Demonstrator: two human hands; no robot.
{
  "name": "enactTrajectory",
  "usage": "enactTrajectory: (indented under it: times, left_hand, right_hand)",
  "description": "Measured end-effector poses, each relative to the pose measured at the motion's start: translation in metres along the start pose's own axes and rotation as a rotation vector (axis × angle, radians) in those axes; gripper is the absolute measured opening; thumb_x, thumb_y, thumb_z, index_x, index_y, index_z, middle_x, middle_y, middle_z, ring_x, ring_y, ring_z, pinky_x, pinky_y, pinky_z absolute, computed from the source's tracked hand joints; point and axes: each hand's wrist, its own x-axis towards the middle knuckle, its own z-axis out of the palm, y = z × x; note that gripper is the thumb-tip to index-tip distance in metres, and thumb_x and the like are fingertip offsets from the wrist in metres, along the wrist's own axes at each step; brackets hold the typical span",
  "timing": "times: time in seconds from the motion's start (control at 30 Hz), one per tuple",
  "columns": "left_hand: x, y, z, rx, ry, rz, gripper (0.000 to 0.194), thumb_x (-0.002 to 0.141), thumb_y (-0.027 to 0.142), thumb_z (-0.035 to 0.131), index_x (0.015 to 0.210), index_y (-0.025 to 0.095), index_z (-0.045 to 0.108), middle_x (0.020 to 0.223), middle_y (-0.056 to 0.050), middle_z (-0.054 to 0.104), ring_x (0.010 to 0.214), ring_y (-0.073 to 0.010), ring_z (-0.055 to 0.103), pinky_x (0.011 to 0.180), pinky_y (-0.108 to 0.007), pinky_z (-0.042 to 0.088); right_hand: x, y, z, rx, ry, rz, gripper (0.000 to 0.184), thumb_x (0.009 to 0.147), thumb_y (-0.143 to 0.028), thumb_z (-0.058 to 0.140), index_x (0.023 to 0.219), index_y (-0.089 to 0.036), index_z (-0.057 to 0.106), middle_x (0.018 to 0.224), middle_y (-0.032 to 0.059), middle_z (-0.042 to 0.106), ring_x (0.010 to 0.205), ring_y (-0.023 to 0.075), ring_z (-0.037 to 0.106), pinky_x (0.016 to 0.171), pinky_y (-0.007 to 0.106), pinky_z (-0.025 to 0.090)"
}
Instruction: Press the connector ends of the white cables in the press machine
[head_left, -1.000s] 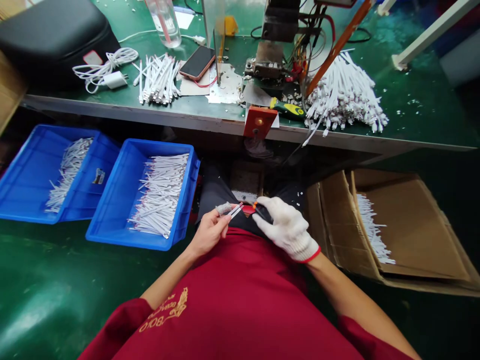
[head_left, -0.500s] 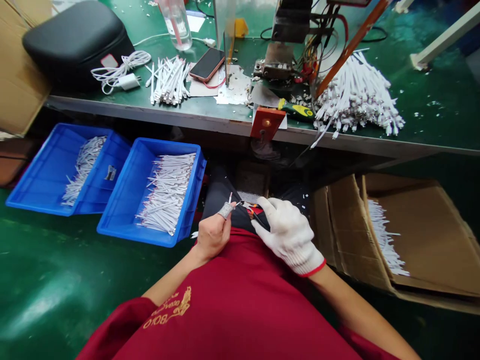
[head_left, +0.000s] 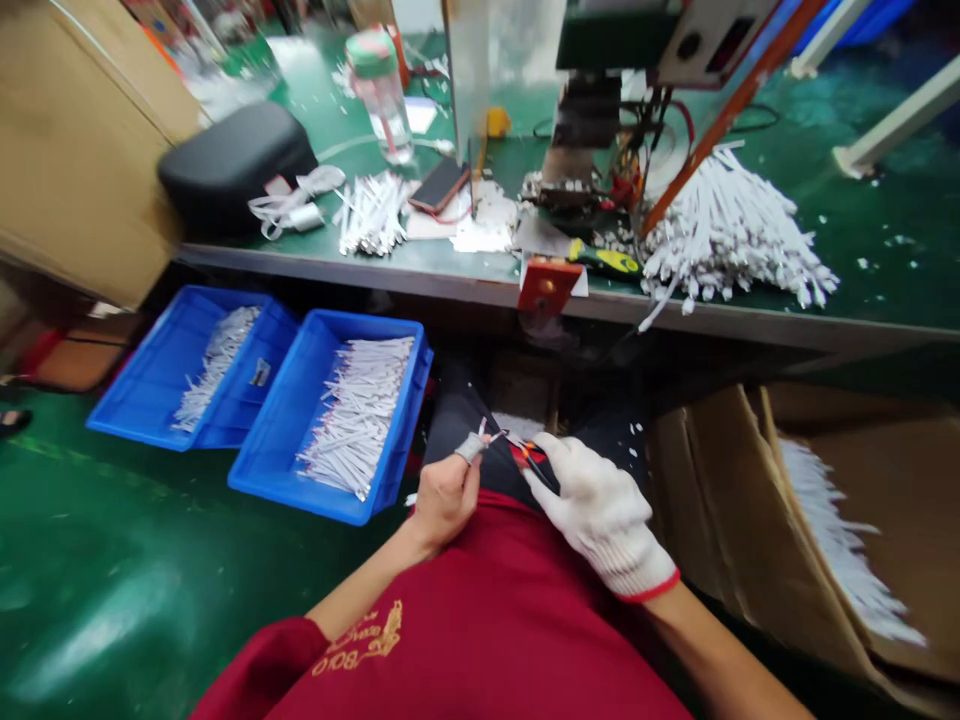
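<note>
Over my lap, my left hand (head_left: 448, 497) is closed, with grey wrapping round a finger. It pinches a short white cable piece (head_left: 483, 427), whose end sticks out past the fingertips. Opposite it, my right hand (head_left: 600, 512), in a white knitted glove with a red cuff, is wrapped round a pair of pliers (head_left: 531, 455) with orange and black handles. The jaws point left and meet or nearly meet the cable piece; whether they bite on it is too small to tell.
Left of my legs stand two blue bins (head_left: 251, 480) holding short white cables (head_left: 356, 410). A cardboard box (head_left: 720, 490) with more white pieces is at right. The bench ahead carries a cable heap (head_left: 739, 235), a yellow-black handled tool (head_left: 607, 258), a phone (head_left: 439, 186) and a machine (head_left: 574, 150).
The view has tilted up and turned left, so the scene sits lower and further right, slightly blurred. Both hands keep their grips on the cable piece and pliers, close together.
</note>
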Motion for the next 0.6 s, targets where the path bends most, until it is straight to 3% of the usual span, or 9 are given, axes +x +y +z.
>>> enactTrajectory:
  times: [0.1, 0.17, 0.3, 0.43, 0.5, 0.53, 0.6]
  left_hand:
    - [0.031, -0.01, -0.022, -0.015, 0.089, -0.016, 0.042, 0.097, 0.032, 0.042, 0.133, 0.017, 0.056, 0.079, -0.008, 0.071, 0.063, -0.019, 0.064, 0.068, -0.027, 0.048]
    - [0.073, -0.016, -0.054, 0.041, 0.212, -0.044, 0.041, 0.096, 0.033, 0.043, 0.132, 0.017, 0.056, 0.062, -0.002, 0.063, 0.054, -0.0171, 0.058, 0.062, -0.026, 0.045]
    - [0.199, -0.014, -0.142, 0.259, 0.396, -0.071, 0.036, 0.093, 0.03, 0.047, 0.123, 0.015, 0.06, 0.066, -0.003, 0.065, 0.071, -0.0198, 0.064, 0.077, -0.027, 0.046]
    - [0.32, 0.006, -0.213, 0.344, 0.4, -0.169, 0.037, 0.093, 0.031, 0.05, 0.121, 0.007, 0.057, 0.091, -0.014, 0.071, 0.096, -0.0263, 0.065, 0.09, -0.035, 0.044]
    - [0.348, 0.021, -0.228, 0.338, 0.43, -0.164, 0.04, 0.092, 0.032, 0.05, 0.12, 0.004, 0.056, 0.109, -0.022, 0.067, 0.109, -0.0308, 0.06, 0.095, -0.04, 0.042]
    - [0.349, 0.028, -0.229, 0.31, 0.455, -0.124, 0.041, 0.093, 0.033, 0.049, 0.12, 0.004, 0.055, 0.114, -0.023, 0.065, 0.111, -0.0312, 0.059, 0.096, -0.041, 0.041]
    - [0.327, 0.039, -0.219, 0.189, 0.482, 0.042, 0.04, 0.095, 0.035, 0.045, 0.121, 0.008, 0.056, 0.114, -0.019, 0.066, 0.108, -0.0278, 0.061, 0.095, -0.039, 0.044]
  right_hand:
    - [0.006, 0.02, 0.003, 0.076, 0.154, 0.147, 0.038, 0.09, -0.047, 0.049, 0.118, -0.023, 0.059, 0.088, 0.0078, 0.064, 0.063, 0.0205, 0.06, 0.054, 0.031, 0.038]
    - [0.009, 0.032, 0.004, 0.131, 0.196, 0.256, 0.043, 0.089, -0.052, 0.048, 0.119, -0.023, 0.059, 0.092, 0.0089, 0.066, 0.065, 0.0224, 0.062, 0.057, 0.033, 0.043]
    - [0.005, 0.037, 0.004, 0.236, -0.033, 0.428, 0.048, 0.087, -0.056, 0.045, 0.121, -0.027, 0.06, 0.103, 0.0059, 0.067, 0.077, 0.0254, 0.066, 0.066, 0.037, 0.05]
    - [-0.009, 0.027, 0.01, 0.323, -0.195, 0.564, 0.049, 0.088, -0.059, 0.04, 0.124, -0.032, 0.06, 0.115, 0.0035, 0.066, 0.086, 0.027, 0.067, 0.076, 0.042, 0.051]
    - [-0.016, 0.027, 0.012, 0.37, -0.22, 0.618, 0.05, 0.086, -0.06, 0.042, 0.124, -0.033, 0.06, 0.114, 0.0043, 0.067, 0.088, 0.0275, 0.068, 0.079, 0.042, 0.052]
    - [-0.019, 0.03, 0.013, 0.388, -0.219, 0.652, 0.051, 0.085, -0.06, 0.043, 0.124, -0.032, 0.061, 0.113, 0.0049, 0.068, 0.089, 0.0278, 0.068, 0.08, 0.042, 0.052]
    - [-0.022, 0.039, 0.013, 0.396, -0.192, 0.745, 0.053, 0.085, -0.06, 0.044, 0.126, -0.031, 0.06, 0.114, 0.0062, 0.068, 0.091, 0.0284, 0.068, 0.081, 0.043, 0.052]
